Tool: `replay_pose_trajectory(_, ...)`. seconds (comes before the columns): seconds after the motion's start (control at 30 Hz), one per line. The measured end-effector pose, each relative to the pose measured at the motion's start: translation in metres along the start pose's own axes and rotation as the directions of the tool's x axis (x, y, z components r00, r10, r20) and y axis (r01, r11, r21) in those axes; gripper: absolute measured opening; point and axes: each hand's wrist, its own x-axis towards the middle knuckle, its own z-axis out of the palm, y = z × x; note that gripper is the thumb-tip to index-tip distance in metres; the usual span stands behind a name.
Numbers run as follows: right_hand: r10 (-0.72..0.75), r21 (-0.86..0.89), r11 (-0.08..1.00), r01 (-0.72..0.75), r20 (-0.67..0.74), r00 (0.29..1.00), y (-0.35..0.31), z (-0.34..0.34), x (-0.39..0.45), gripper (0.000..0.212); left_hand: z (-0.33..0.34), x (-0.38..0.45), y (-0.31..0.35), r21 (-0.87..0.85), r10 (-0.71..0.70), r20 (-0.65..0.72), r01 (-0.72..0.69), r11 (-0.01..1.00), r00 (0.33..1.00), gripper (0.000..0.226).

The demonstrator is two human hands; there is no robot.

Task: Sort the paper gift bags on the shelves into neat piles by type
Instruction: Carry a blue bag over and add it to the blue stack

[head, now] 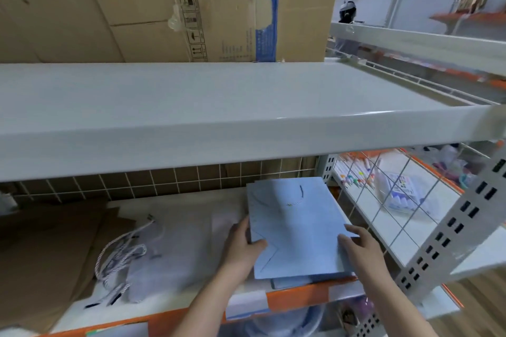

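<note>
Far left of the lower shelf: flat brown paper bags [54,249] lie spread out and overlapping, reaching under the upper shelf.
Left of centre: white paper bags [175,252] lie flat, with twisted cord handles [120,257] curled loosely on top of them.
Lower shelf [298,293]: white surface with an orange front edge; a wire grid forms its back wall.
Left hand [243,246]: it grips the left edge of the blue stack, thumb on top and fingers curled around the side.
Blue paper gift bags [295,227]: a flat stack at the right end of the lower shelf, roughly squared up, the top bag showing a short cord handle near its far end; lower bags stick out slightly at the front.
Right hand [358,249]: fingers are straight and pressed against the right front corner of the blue stack, holding nothing.
Upper shelf [191,123]: a bare white board above the hands, with large cardboard boxes [164,5] standing behind it.
Neighbouring shelf on the right: behind a wire divider, a row of coloured markers [356,175] and a clear plastic packet [399,191].
</note>
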Motion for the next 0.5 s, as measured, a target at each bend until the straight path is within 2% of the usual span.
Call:
replay_pose_trajectory(0.03, -0.009, -0.029, 1.0, 0.008, -0.027, 1.0, 0.004, -0.002, 0.004, 0.032, 0.007, 0.002, -0.004, 0.18, 0.019, 0.017, -0.022, 0.983, 1.0, 0.059)
replay_pose_trajectory(0.1, -0.032, -0.109, 0.994, 0.027, -0.047, 0.998, 0.01, -0.003, 0.009, 0.035, 0.017, 0.004, -0.012, 0.531, 0.045, 0.075, -0.078, 0.843, 0.996, 0.069)
replay_pose_trajectory(0.13, -0.056, -0.174, 0.984, 0.048, -0.041, 0.998, 0.012, -0.003, 0.01, 0.038, 0.02, 0.004, -0.015, 0.624, 0.057, 0.12, -0.12, 0.772, 0.991, 0.071)
replay_pose_trajectory(0.2, -0.137, -0.377, 0.918, 0.123, -0.01, 0.991, 0.018, -0.001, 0.011, 0.041, 0.024, 0.004, -0.022, 0.718, 0.063, 0.203, -0.193, 0.669, 0.977, 0.073)
replay_pose_trajectory(0.3, -0.199, -0.64, 0.747, 0.181, 0.045, 0.979, 0.02, 0.003, 0.01, 0.037, 0.022, 0.003, -0.029, 0.804, 0.068, 0.266, -0.26, 0.535, 0.962, 0.076)
replay_pose_trajectory(0.43, -0.206, -0.714, 0.674, 0.19, 0.065, 0.976, 0.015, 0.007, 0.01, 0.034, 0.017, -0.001, -0.03, 0.815, 0.087, 0.287, -0.291, 0.502, 0.954, 0.072)
replay_pose_trajectory(0.5, -0.222, -0.73, 0.656, 0.191, 0.055, 0.973, 0.008, 0.011, 0.008, 0.034, 0.012, -0.004, -0.026, 0.823, 0.122, 0.256, -0.282, 0.493, 0.959, 0.066)
